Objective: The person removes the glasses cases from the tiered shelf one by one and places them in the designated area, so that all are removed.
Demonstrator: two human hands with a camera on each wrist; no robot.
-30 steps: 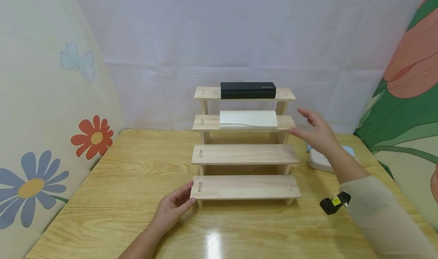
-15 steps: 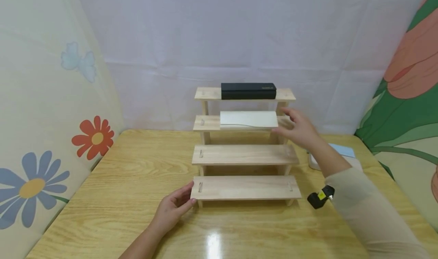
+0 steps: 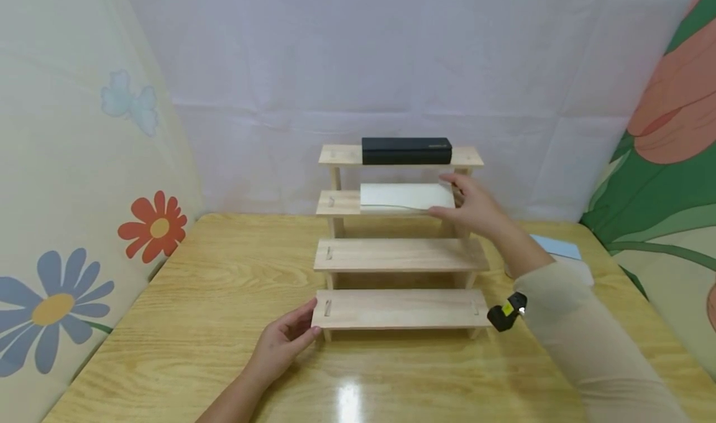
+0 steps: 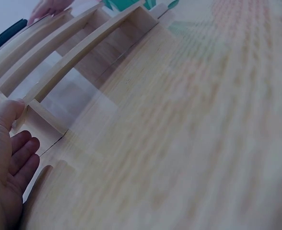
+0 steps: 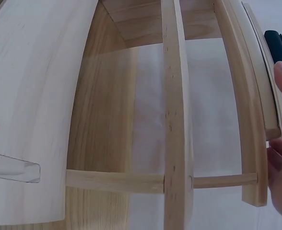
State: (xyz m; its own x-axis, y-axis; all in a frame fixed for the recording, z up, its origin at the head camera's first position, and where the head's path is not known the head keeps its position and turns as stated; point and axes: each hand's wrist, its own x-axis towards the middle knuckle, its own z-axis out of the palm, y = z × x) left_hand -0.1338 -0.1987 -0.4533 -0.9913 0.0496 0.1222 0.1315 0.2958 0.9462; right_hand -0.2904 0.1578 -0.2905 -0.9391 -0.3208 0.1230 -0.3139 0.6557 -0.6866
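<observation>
A four-tier stepped wooden stand [image 3: 399, 309] is on the table. On its second tier from the top lies a white glasses case [image 3: 404, 196] with a wavy flap edge. My right hand [image 3: 475, 204] grips the case's right end, thumb at the front and fingers behind it; in the right wrist view the hand shows only at the right edge. My left hand [image 3: 282, 342] holds the left end of the lowest tier; the thumb [image 4: 9, 111] touches the board's edge in the left wrist view. A long black case [image 3: 406, 151] lies on the top tier.
Behind my right forearm, a white object with a light blue top [image 3: 556, 247] is partly hidden on the wood-grain table [image 3: 224, 274]. A white cloth [image 3: 358, 56] hangs behind the stand. Flower-patterned panels [image 3: 53, 305] flank both sides.
My right hand has moved left from beside the stand to the right end of the white glasses case and closed around it. The left hand stays at the lowest tier.
</observation>
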